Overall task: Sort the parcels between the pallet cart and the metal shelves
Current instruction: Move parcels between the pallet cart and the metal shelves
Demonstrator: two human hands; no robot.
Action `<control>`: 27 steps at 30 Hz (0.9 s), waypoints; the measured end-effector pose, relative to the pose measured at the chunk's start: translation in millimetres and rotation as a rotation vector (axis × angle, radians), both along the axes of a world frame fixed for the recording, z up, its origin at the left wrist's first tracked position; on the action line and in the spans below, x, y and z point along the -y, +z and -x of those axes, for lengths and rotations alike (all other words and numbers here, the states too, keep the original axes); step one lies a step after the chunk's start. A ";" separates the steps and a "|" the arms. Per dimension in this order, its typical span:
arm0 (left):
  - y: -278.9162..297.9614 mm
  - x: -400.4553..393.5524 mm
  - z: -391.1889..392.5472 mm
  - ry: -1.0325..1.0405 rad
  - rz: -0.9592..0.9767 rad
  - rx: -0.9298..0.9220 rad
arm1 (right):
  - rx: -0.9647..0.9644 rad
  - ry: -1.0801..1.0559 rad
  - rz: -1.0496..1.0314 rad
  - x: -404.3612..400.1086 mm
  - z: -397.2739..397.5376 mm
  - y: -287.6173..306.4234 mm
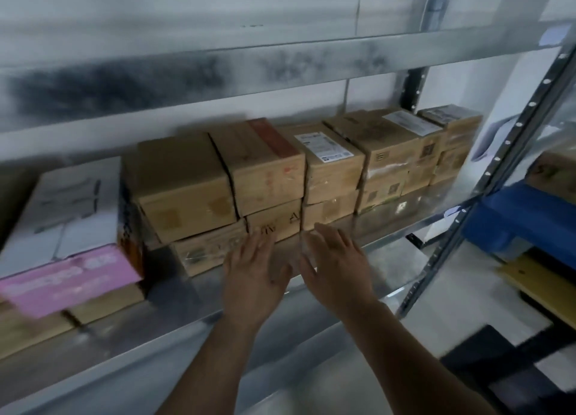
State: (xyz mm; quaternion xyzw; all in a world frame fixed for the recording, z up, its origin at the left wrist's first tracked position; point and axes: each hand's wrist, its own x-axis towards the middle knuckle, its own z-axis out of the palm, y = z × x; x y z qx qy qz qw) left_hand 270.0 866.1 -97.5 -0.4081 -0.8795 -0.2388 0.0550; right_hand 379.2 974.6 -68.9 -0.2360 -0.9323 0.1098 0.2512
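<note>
Two bare hands reach over the front edge of the metal shelf [389, 258], both with fingers straight and spread, holding nothing. The left hand [254, 269] lies with its fingertips against the lower front of a brown box [274, 223] in the bottom row; the right hand [338, 265] sits just beside it, fingertips at or near the foot of the next box [330, 210], though blur hides whether they touch.

The parcels stand in a row along the back of the shelf, stacked two high and packed side to side. From the left: a white box [65, 212] with a pink carton [68, 279] at its front, resting on flatter brown boxes; a plain brown box [184, 180]; one with a red strip [271, 137] on top; one with a white label [324, 148]; then more labelled boxes [402, 140] running off to the right end.

An upper shelf beam [218, 68] crosses above the row. A perforated upright [486, 171] slants down the right side. Beyond it sits a blue pallet [523, 215] carrying a brown box [554, 171], with a yellow frame [542, 286] below it; this corner is blurred
</note>
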 end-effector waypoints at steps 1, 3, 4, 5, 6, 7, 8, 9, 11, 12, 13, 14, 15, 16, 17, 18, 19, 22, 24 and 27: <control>-0.2 13.1 2.2 0.012 0.004 -0.002 | 0.012 0.017 -0.012 11.3 4.5 -0.8; 1.3 38.1 2.6 0.040 0.012 -0.005 | 0.047 0.059 -0.045 32.4 12.8 -1.4; 3.1 50.2 1.8 0.063 -0.006 -0.002 | 0.065 0.089 -0.060 42.0 17.5 -1.0; 4.3 61.7 0.7 0.094 -0.038 0.004 | 0.097 0.116 -0.068 51.2 22.0 0.5; 4.8 72.7 -0.4 0.128 -0.076 0.003 | 0.128 0.142 -0.073 60.4 26.2 2.1; 4.5 83.2 -2.0 0.169 -0.107 -0.002 | 0.133 0.172 -0.077 68.2 29.8 2.9; 4.5 93.2 -3.8 0.216 -0.110 0.006 | 0.125 0.205 -0.079 75.3 32.6 3.4; 4.8 103.7 -6.4 0.266 -0.100 0.023 | 0.119 0.240 -0.080 82.9 34.8 4.6; 3.6 125.4 -11.5 0.353 -0.105 0.038 | 0.111 0.306 -0.087 99.7 38.0 7.7; 2.0 136.3 -14.1 0.388 -0.110 0.029 | 0.101 0.333 -0.085 108.4 39.0 8.1; 1.1 146.9 -16.9 0.424 -0.097 0.024 | 0.092 0.358 -0.080 116.9 39.8 7.9; 0.5 157.0 -19.6 0.462 -0.076 0.025 | 0.089 0.384 -0.074 125.4 41.0 7.8; -0.6 166.6 -22.2 0.495 -0.068 0.021 | 0.091 0.413 -0.065 133.6 41.8 7.0; -1.2 175.8 -24.9 0.527 -0.068 0.012 | 0.098 0.448 -0.055 142.0 42.6 5.9; -1.7 184.5 -28.0 0.556 -0.068 0.004 | 0.115 0.484 -0.049 149.8 43.6 4.1; -1.5 193.2 -31.7 0.585 -0.064 -0.002 | 0.136 0.516 -0.048 157.2 45.1 2.1; -1.7 202.2 -35.7 0.611 -0.057 -0.008 | 0.144 0.542 -0.045 164.5 45.9 0.8; -3.5 230.3 -41.7 0.671 -0.054 -0.026 | 0.098 0.589 -0.034 188.2 49.6 0.8; -5.0 248.7 -42.2 0.703 -0.071 -0.028 | 0.075 0.612 -0.036 205.2 53.9 0.4; -7.0 276.0 -41.2 0.747 -0.046 -0.010 | 0.093 0.647 -0.065 235.4 60.0 1.1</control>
